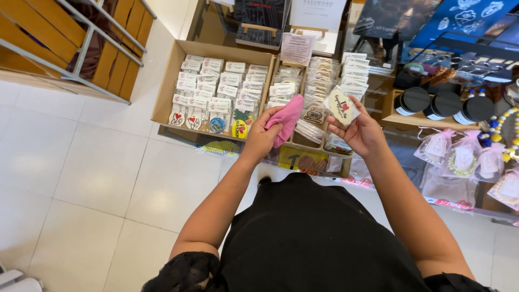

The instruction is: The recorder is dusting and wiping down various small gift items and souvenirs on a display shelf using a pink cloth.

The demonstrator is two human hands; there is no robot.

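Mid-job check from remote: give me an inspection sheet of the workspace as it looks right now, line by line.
Surface: display counter crowded with stock, over a white tiled floor.
Job's things: pink cloth bunched in the left hand; small clear-wrapped packet pinched in the right hand.
Clutter: cardboard tray of carded stickers, divided tray of wrapped packets, black-lidded jars, clear bagged bracelets.
Grippers: both hands closed on their items, held above the trays.
Cables: nothing seen.
Surroundings: wooden slat rack with metal rails at upper left; framed signs behind the trays.
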